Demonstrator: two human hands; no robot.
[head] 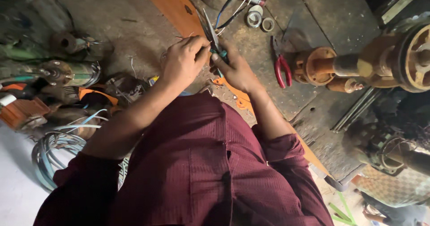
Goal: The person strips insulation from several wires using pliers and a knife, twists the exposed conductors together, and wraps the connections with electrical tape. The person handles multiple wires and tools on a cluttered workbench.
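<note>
Dim overall — the bench (134, 15) is dark and murky, with deep shadow along the top right corner and the left clutter. The brightest patch is the pale floor (13, 181) at lower left, nearly washed out. Soft light falls on the hands and the maroon shirt (201, 172). Edges bend with wide-lens distortion — the pump (403, 60) at right looks slightly smeared and grainy.

The person is wearing a dark maroon shirt (201, 172) with fine woven ribbing; its sleeves are sitting rolled up above the elbows, leaving both forearms bare beyond the shirt.
</note>
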